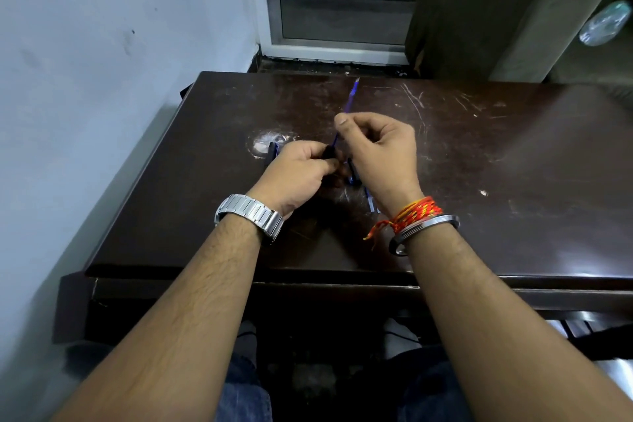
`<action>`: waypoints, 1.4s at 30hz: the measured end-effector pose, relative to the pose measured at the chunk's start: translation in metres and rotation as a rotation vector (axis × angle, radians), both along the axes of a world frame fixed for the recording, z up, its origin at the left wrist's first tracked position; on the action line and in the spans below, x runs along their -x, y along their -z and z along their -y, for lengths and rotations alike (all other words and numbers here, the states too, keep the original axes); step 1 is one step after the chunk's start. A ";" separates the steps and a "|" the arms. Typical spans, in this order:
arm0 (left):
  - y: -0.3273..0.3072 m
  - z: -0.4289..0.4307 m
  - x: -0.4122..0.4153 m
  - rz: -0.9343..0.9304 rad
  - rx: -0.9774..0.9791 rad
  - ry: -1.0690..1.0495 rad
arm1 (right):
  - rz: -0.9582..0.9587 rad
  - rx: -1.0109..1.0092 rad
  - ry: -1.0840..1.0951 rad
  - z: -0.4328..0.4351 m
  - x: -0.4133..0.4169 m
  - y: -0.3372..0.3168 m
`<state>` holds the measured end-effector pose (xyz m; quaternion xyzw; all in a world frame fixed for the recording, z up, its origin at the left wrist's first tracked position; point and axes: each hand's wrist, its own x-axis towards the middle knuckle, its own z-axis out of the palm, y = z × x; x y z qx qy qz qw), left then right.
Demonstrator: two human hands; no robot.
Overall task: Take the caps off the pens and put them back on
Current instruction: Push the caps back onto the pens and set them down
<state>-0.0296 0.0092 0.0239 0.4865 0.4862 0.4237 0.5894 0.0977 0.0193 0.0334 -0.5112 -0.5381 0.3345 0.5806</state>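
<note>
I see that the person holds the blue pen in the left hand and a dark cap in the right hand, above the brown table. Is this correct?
Not quite: the hands are swapped. In the head view, the right hand holds the blue pen, and the left hand pinches the dark cap. Both are indeed above the brown table.

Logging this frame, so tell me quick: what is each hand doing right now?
Left hand: closed, grip on a black pen cap.
Right hand: closed, grip on a blue pen pointing away over the table.
</note>
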 end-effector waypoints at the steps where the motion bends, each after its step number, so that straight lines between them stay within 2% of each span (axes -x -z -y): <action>1: 0.000 0.000 0.000 0.000 -0.015 -0.013 | 0.040 0.030 -0.045 0.000 0.001 0.001; 4: 0.000 0.000 0.001 -0.048 -0.053 -0.052 | 0.057 0.083 -0.093 0.001 0.002 0.002; 7: -0.002 -0.003 0.004 -0.083 -0.075 -0.121 | 0.061 0.098 0.021 -0.003 -0.006 0.001; 12: -0.004 -0.004 0.004 -0.037 -0.088 -0.224 | 0.548 0.153 0.044 -0.001 -0.014 0.007; 14: -0.005 -0.004 0.005 -0.053 -0.101 -0.259 | 0.680 0.203 0.020 0.000 -0.011 0.009; 17: -0.004 -0.005 0.007 -0.086 -0.113 -0.289 | 0.774 0.279 0.022 -0.001 -0.006 0.011; 22: 0.000 -0.006 0.008 -0.138 -0.132 -0.271 | 0.873 0.292 0.035 0.003 -0.004 0.010; 29: 0.002 -0.005 0.009 -0.183 -0.122 -0.276 | 0.869 0.222 0.021 0.007 -0.003 0.007; 38: 0.001 -0.002 0.009 -0.211 -0.128 -0.271 | 0.936 0.238 0.024 0.006 0.001 0.009; 40: 0.000 -0.002 0.009 -0.223 -0.139 -0.270 | 0.827 0.207 0.058 0.006 0.001 0.007; 42: -0.002 0.000 0.010 -0.233 -0.149 -0.256 | 0.582 0.178 0.122 0.005 0.000 0.003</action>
